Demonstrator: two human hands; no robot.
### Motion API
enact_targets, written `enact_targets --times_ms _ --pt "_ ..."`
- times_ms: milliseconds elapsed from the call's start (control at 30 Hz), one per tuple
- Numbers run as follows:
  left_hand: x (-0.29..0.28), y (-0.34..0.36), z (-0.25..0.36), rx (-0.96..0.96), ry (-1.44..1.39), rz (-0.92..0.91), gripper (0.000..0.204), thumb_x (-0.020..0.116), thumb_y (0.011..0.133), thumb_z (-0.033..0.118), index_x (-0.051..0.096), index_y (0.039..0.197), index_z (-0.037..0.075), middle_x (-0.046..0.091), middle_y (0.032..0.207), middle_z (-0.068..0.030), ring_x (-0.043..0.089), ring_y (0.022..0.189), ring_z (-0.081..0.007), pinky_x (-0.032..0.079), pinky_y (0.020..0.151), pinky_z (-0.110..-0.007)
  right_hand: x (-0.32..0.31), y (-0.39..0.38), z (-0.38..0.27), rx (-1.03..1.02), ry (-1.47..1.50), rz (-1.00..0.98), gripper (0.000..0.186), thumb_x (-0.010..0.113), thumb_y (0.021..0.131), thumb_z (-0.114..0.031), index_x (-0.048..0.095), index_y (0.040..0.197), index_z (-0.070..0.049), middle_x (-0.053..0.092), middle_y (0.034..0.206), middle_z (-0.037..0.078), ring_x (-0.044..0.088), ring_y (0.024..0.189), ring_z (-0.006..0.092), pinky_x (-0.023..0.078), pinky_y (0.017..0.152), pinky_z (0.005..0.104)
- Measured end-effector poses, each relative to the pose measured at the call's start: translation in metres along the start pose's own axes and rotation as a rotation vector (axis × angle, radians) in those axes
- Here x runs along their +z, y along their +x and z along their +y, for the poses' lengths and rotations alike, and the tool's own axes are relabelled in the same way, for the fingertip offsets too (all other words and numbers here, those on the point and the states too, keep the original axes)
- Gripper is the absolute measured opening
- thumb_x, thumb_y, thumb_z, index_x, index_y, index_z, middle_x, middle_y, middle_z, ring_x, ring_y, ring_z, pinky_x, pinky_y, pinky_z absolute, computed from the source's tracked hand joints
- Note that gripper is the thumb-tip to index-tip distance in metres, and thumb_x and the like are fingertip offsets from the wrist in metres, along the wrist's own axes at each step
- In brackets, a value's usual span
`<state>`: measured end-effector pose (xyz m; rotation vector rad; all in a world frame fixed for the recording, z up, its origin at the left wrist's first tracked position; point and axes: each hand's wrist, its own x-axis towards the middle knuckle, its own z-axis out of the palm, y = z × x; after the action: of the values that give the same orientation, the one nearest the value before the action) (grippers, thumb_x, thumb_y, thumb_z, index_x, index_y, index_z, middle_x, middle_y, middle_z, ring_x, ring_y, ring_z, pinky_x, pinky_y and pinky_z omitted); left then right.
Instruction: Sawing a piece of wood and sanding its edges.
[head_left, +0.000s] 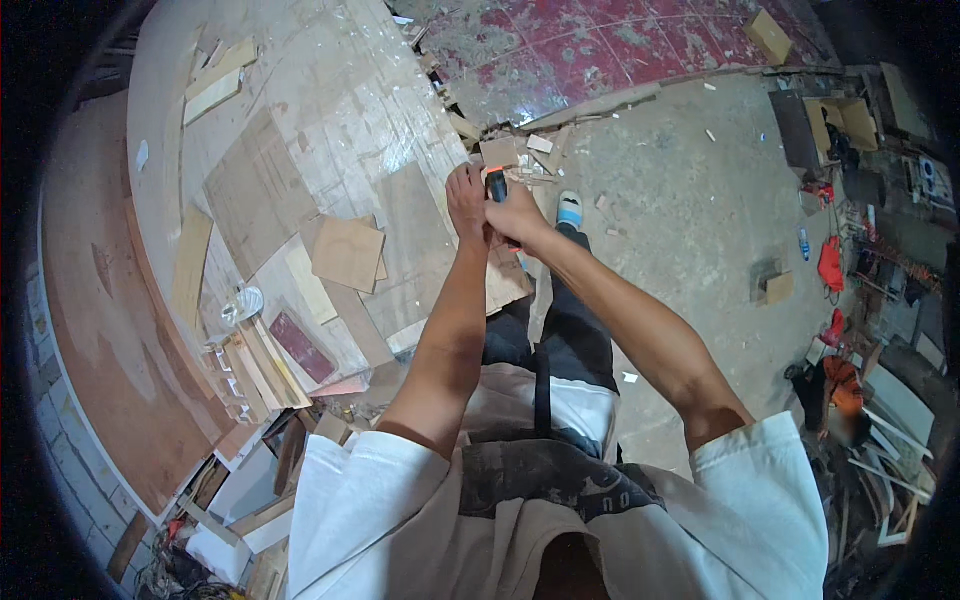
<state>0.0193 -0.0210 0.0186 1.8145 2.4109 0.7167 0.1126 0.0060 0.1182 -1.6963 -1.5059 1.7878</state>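
Note:
In the head view my right hand [515, 213] is closed round a black-and-orange hand tool [497, 184], with some blue showing below it, at the worktop's right edge. My left hand [467, 200] is curled right beside the tool, its fingers bent; what it grips is hidden. A small square wood piece [498, 152] lies just beyond both hands, among thin offcuts. Loose square boards [342, 250] lie on the pale wooden worktop [300, 150] left of my arms.
My foot [569, 210] stands on the concrete floor [670, 250] beside the worktop. A red tiled surface [620, 40] lies beyond. Scrap wood and an open box [850, 130] line the right side, with a red bag [829, 263]. A long brown board [110, 320] runs along the left.

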Motion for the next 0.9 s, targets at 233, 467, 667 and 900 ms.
enact_targets --times_ms 233,467,667,900 --pt "-0.008 -0.003 0.001 0.015 -0.03 0.023 0.035 0.055 0.072 -0.002 0.055 0.107 0.005 0.052 0.101 -0.012 0.051 0.103 -0.0298 0.041 0.093 -0.04 -0.057 -0.11 -0.07 0.151 0.257 -0.124 0.013 0.056 0.082 -0.011 0.052 0.087 0.001 0.05 0.064 0.004 0.05 0.06 0.0179 0.043 0.058 0.0365" --pt "-0.019 0.002 0.007 0.017 -0.068 -0.006 0.039 0.055 0.071 -0.002 0.055 0.109 0.005 0.052 0.103 -0.0121 0.051 0.104 -0.0301 0.041 0.094 -0.04 -0.038 -0.098 -0.02 -0.048 0.065 0.021 0.014 0.057 0.082 -0.01 0.049 0.087 0.0 0.048 0.065 0.011 0.053 0.062 0.0214 0.045 0.062 0.0386" --pt "-0.003 0.002 0.003 0.026 -0.052 0.022 0.036 0.059 0.073 0.003 0.055 0.108 0.006 0.053 0.104 -0.0116 0.051 0.105 -0.0293 0.041 0.095 -0.04 -0.002 -0.013 0.002 -0.046 -0.013 0.046 0.03 0.063 0.078 -0.019 0.057 0.098 0.002 0.062 0.075 0.019 0.063 0.071 0.029 0.048 0.065 0.0424" --pt "-0.012 -0.002 0.003 0.023 -0.098 0.004 0.043 0.054 0.068 -0.006 0.054 0.11 0.004 0.053 0.106 -0.0145 0.051 0.106 -0.0321 0.041 0.095 -0.04 -0.033 -0.126 -0.036 -0.208 0.09 0.045 0.014 0.056 0.09 -0.013 0.055 0.097 0.0 0.049 0.067 0.001 0.045 0.058 0.0092 0.04 0.054 0.0294"
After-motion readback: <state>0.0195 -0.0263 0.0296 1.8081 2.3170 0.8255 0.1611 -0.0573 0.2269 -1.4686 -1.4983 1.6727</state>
